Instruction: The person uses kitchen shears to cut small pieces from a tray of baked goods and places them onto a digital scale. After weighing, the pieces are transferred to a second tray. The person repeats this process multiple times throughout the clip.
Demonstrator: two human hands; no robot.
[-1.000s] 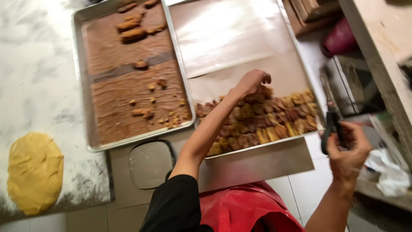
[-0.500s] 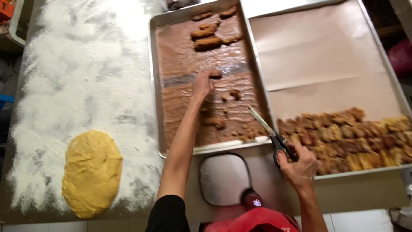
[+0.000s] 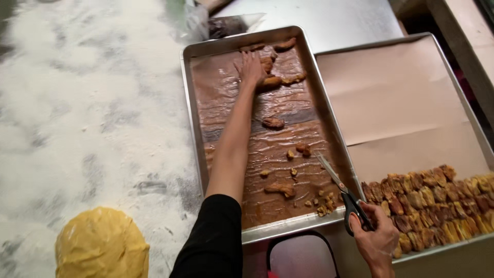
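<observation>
My left hand [image 3: 251, 68] reaches to the far end of a metal tray [image 3: 190, 108] lined with greasy brown paper and rests on the brown fried pieces [image 3: 280, 80] there; whether it grips one I cannot tell. More fried bits [image 3: 280, 188] lie scattered on the same tray. My right hand [image 3: 378, 238] holds black-handled scissors [image 3: 342, 193], blades pointing up-left over the tray's near right corner. To the right, a second tray [image 3: 401, 92] with clean brown paper carries rows of cut fried pieces [image 3: 437, 203] along its near edge.
A floured work surface [image 3: 87, 103] spreads left of the trays, with a yellow dough lump [image 3: 102, 244] at its near edge. A dark-rimmed container lid [image 3: 301, 255] sits below the first tray. A plastic bag [image 3: 226, 23] lies beyond the trays.
My left hand has gone from the right tray, across the middle of the greasy tray, to its far end. My right hand with the scissors has stayed by the near edge.
</observation>
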